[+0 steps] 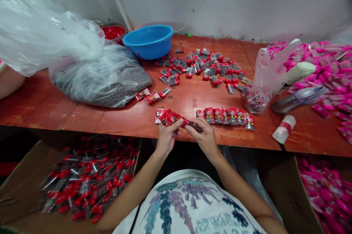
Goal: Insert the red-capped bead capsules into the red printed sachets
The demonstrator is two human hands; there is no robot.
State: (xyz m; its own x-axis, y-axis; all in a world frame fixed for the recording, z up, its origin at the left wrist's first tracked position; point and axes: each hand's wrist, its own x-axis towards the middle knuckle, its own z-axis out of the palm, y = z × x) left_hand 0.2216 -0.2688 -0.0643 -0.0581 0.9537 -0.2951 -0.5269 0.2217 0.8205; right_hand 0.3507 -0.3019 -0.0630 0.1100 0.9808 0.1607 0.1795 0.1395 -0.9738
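Both hands meet just above the front edge of the table. My left hand is closed on a small fan of red printed cards. My right hand pinches a small container with dark contents, its red end up against the cards. To the right lies a row of red-topped containers with printed cards. Farther back, a loose pile of small clear containers with red caps and dark contents covers part of the table. A few red printed cards rest beside the plastic bag.
A large clear plastic bag of dark pieces and a blue basin stand left. At right are a small plastic bag, a spray bottle, a white roll and pink containers. Cardboard boxes sit below.
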